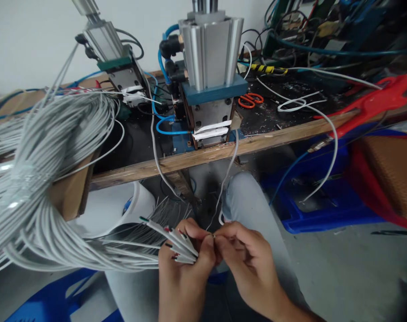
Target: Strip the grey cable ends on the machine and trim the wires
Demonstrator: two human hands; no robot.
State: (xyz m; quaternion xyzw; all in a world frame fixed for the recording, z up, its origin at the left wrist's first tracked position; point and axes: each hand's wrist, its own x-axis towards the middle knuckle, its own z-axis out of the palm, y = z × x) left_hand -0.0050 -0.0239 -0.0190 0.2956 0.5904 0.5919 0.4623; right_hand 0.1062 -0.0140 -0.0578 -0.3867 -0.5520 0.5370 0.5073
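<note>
My left hand (186, 268) is closed around a bunch of grey cables (132, 257), whose cut ends (176, 241) stick up past the thumb and show dark, green and reddish wire tips. Those cables run left into a large coiled bundle (55, 147) wrapped with clear film. My right hand (248, 259) meets the left at the fingertips, with thumb and forefinger pinched. What lies in that pinch is too small to make out. Both hands are low in front of the bench, over my knees.
Two pneumatic presses (208, 58) (105, 44) stand on the bench with blue hoses. Orange-handled scissors (250, 100) and a red air gun (374, 103) lie to the right. The wooden bench edge (190, 157) runs across. Below are a white bucket (105, 210) and blue stools (297, 214).
</note>
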